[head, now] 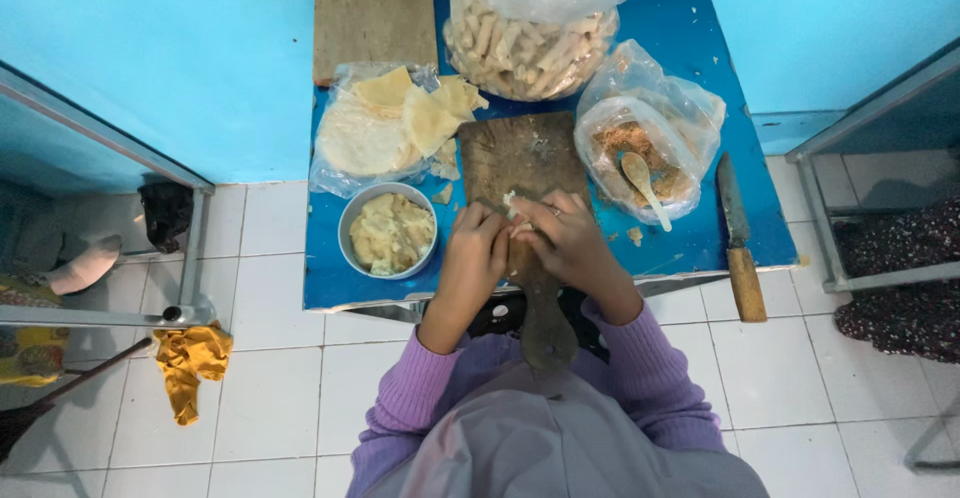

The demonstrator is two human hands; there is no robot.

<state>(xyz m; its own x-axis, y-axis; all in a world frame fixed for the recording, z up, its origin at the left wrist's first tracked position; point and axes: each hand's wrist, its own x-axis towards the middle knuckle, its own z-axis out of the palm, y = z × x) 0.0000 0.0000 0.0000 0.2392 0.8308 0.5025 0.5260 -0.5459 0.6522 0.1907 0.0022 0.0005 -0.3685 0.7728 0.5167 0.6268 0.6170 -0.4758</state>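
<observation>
Pale wrapper (512,204) — pinched between both hands' fingers (528,220).

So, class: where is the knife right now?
In the head view, the knife lies at the blue table's right edge, beside the filling bag, handle overhanging.

Small blue table (700,58) stands against turquoise wall (150,48), on white tiled floor (270,398). Left of table: metal-framed glass panel (100,148), w/ yellow cloth (190,363) on floor below. Right of table: second metal frame (870,108). Light even, soft.
</observation>
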